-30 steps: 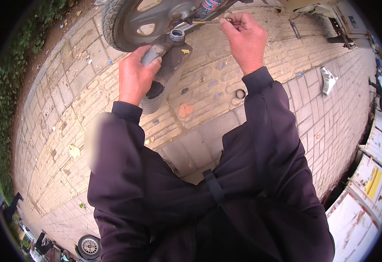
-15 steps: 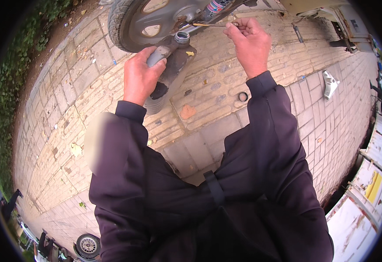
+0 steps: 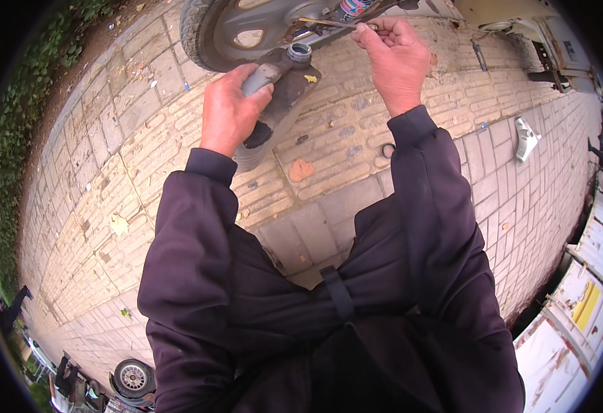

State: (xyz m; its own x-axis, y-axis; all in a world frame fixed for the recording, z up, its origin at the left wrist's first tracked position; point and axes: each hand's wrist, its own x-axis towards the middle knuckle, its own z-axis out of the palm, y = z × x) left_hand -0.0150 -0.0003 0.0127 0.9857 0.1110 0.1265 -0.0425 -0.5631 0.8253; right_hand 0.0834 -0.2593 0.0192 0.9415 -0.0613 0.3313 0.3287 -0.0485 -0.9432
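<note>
My left hand [image 3: 232, 107] is wrapped round the handle of a grey plastic canister [image 3: 284, 110], which tilts away from me over the paving. The canister's round neck [image 3: 299, 53] is uncapped and lies close beside a dark spoked wheel [image 3: 274, 34] with a black tyre. Between thumb and fingers, my right hand [image 3: 398, 58] pinches a thin stick [image 3: 329, 23] with a yellowish end pointing left. That end shows in front of the wheel's hub, beyond the neck; whether it touches anything, I cannot tell. Behind the stick is a can with a colourful label [image 3: 354, 9].
A dark ring [image 3: 388, 150] lies on the paving by my right cuff. Farther right are a white bracket-shaped part [image 3: 526, 139] and a dark-handled tool [image 3: 480, 56]. Dry leaves [image 3: 301, 170] are scattered about. A hedge [image 3: 19, 103] runs along the left, white rusty panels [image 3: 570, 323] along the lower right.
My right hand has risen slightly, carrying the stick up and away from the canister's neck, toward the hub. My left hand keeps its grip. The whole view has shifted a little.
</note>
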